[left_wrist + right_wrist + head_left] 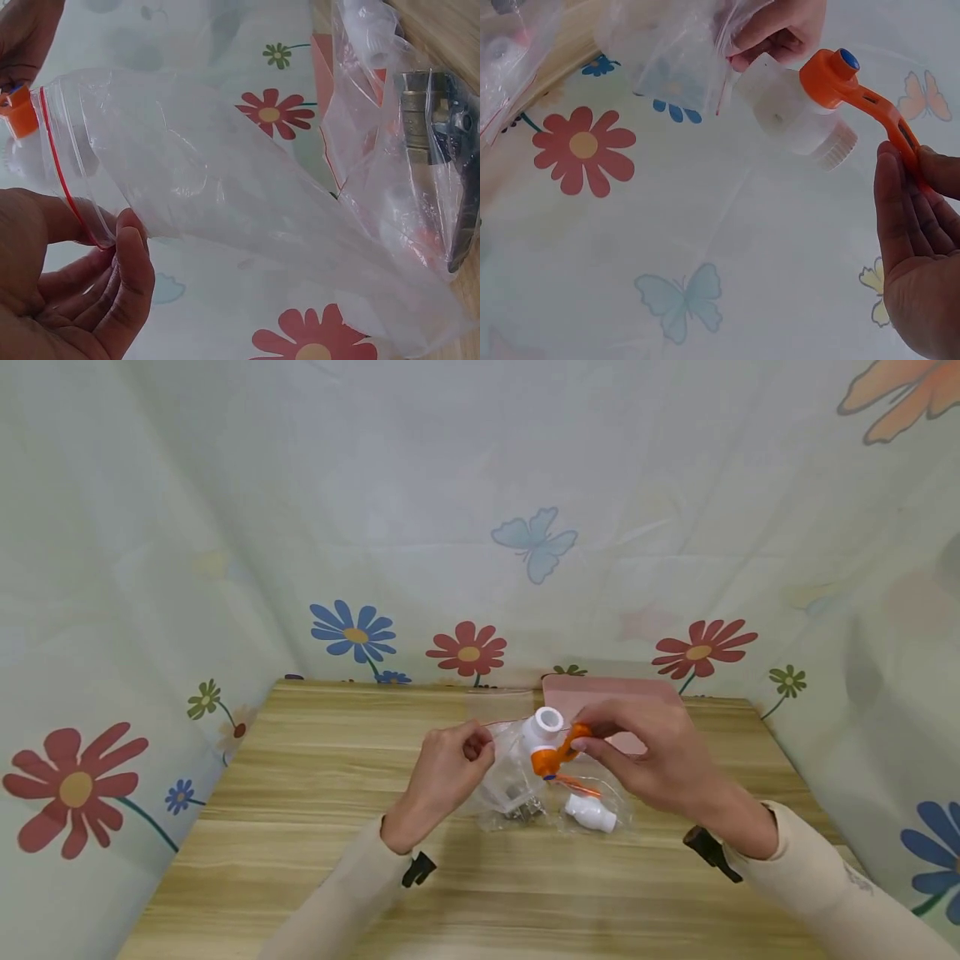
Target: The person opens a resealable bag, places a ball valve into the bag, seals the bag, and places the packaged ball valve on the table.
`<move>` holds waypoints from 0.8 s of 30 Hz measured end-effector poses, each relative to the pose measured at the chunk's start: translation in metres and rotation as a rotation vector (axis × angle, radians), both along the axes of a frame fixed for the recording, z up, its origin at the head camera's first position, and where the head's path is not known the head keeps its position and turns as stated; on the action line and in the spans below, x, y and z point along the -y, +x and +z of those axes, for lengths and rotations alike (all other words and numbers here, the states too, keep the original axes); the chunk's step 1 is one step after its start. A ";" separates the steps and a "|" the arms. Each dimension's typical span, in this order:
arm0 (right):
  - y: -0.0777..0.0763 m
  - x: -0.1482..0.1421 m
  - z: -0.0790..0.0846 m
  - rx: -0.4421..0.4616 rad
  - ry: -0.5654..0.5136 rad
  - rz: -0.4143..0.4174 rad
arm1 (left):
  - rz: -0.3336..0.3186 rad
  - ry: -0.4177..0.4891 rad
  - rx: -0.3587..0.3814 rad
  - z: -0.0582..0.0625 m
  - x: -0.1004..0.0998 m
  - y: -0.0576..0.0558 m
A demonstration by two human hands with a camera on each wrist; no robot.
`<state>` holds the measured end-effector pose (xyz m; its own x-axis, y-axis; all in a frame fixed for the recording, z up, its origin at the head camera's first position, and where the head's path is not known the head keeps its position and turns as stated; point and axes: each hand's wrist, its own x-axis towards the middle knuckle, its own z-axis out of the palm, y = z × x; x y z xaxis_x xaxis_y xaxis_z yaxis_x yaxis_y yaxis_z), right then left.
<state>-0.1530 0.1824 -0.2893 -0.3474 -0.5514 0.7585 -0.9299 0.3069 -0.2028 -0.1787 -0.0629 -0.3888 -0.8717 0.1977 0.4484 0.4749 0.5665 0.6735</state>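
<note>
My left hand [442, 768] pinches the red-lined edge of a clear zip bag [180, 157] between thumb and fingers. The bag hangs loosely, with nothing plainly visible inside it. Thumb and fingers of my right hand [667, 760] grip the orange lever of a white plastic ball valve [780, 112]. The valve is held in the air right at the bag's mouth, its body outside the bag in the right wrist view. Below, on the table, lies another white valve [591, 812] in clear plastic. A brass valve with a dark handle [416, 124] lies in another clear bag beside it.
A pink sheet [622, 689] lies at the back of the wood-grain table [337, 777], behind my right hand. Flower-printed cloth [420, 485] stands along the back and both sides. The bagged valves lie below and between the hands.
</note>
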 end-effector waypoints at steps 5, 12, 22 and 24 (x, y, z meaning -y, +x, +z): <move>0.000 0.008 -0.014 0.059 0.021 0.025 | 0.003 0.023 -0.003 0.002 -0.003 0.001; -0.002 0.013 -0.034 0.153 0.056 0.000 | -0.002 0.084 -0.018 0.003 -0.007 0.003; -0.008 0.021 -0.055 0.196 0.108 -0.036 | -0.040 0.146 -0.001 0.006 -0.012 0.007; -0.010 0.023 -0.058 0.186 0.122 -0.033 | -0.048 0.156 -0.007 0.007 -0.012 0.008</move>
<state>-0.1630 0.1596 -0.3471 -0.4947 -0.6212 0.6077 -0.8688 0.3696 -0.3295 -0.1705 -0.0505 -0.3820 -0.8595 0.1668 0.4831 0.5042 0.4313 0.7482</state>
